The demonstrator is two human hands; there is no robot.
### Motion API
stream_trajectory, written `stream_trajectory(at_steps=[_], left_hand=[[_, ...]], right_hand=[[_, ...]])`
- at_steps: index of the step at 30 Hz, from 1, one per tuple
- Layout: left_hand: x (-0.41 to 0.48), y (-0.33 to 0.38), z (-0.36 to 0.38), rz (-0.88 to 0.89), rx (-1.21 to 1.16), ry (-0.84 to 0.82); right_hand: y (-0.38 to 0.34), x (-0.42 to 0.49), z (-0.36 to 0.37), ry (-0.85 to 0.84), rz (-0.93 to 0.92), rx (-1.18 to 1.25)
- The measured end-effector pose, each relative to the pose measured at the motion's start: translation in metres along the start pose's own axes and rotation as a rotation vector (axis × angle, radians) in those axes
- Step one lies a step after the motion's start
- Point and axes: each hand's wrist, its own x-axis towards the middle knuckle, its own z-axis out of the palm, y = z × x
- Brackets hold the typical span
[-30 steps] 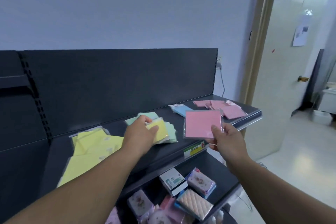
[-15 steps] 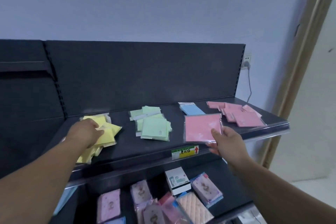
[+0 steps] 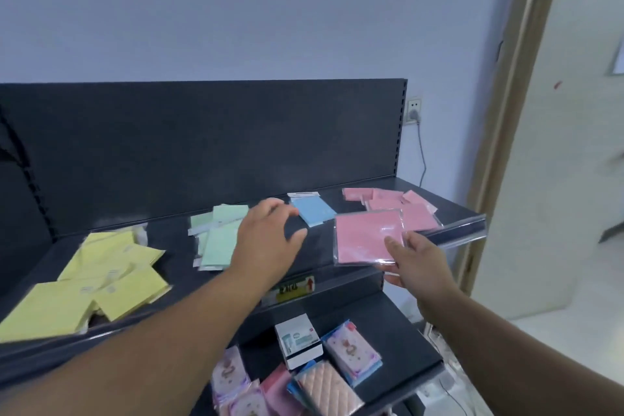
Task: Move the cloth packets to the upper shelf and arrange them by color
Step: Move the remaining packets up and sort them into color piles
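Head view, one entry.

- **Item:** flat pink cloth packet in a clear plastic sleeve [image 3: 368, 236]. The right hand [image 3: 415, 267] pinches it at its near right corner, over the front edge of the dark metal upper shelf [image 3: 175, 240], just in front of the pile of pink packets [image 3: 398, 204].
- **Left hand [image 3: 270, 233]:** empty, fingers loosely spread, hovering between the pale green packet pile [image 3: 219, 233] and the single light blue packet [image 3: 312, 211].
- **Yellow packet pile [image 3: 101, 277]:** far left.
- **Handling:** probably best carried level and set back-right onto the pink pile, edges squared. The sleeve looks slippery, so lay it down rather than toss it, and keep it off the blue packet.
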Motion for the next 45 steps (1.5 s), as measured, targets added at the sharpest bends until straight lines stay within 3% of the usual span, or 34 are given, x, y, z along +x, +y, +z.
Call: stream_trajectory(at_steps=[7, 17, 20, 27, 31, 38, 45], left_hand=[[0.037, 0.060, 0.055, -0.051, -0.381, -0.419], [0.124, 0.085, 0.126, -0.047, -0.631, -0.472], [0.143, 0.088, 0.144, -0.088, -0.646, -0.464], [0.153, 0.088, 0.182, -0.121, -0.438, -0.480], [0.150, 0.094, 0.189, -0.081, -0.343, -0.487], [0.128, 0.088, 0.159, -0.029, -0.042, -0.234], [0.059, 0.090, 0.111, -0.169, 0.333, -0.088]], right_hand=[[0.003, 0.030, -0.033, 0.001, 0.030, 0.046], [-0.008, 0.115, -0.062, 0.137, -0.017, -0.135], [-0.008, 0.138, -0.064, 0.186, -0.062, -0.303], [-0.001, 0.171, -0.065, 0.215, -0.155, -0.675], [0.004, 0.177, -0.067, 0.156, -0.223, -0.748], [-0.001, 0.174, -0.063, -0.019, -0.359, -0.841], [-0.002, 0.134, -0.049, -0.165, -0.561, -0.858]])
